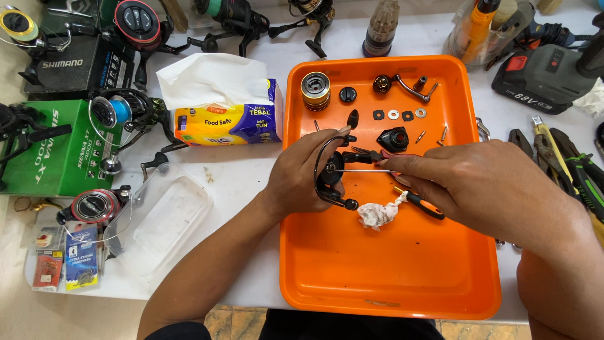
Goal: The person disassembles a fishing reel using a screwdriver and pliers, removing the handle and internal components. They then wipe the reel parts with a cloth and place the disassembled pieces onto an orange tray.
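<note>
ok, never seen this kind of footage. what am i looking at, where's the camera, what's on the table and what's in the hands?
There is no machine: a person works with two bare hands, filmed by one camera on their head, looking down.

The left hand holds a black fishing reel body with its wire bail over an orange tray. The right hand pinches a thin metal rod that points into the reel.

In the tray lie removed parts: a gold spool, a handle, washers, screws, pliers, a screwdriver and a crumpled tissue.

Around the tray: more reels, a green box, a tissue pack, a clear lid, a cordless drill and hand tools.
</note>
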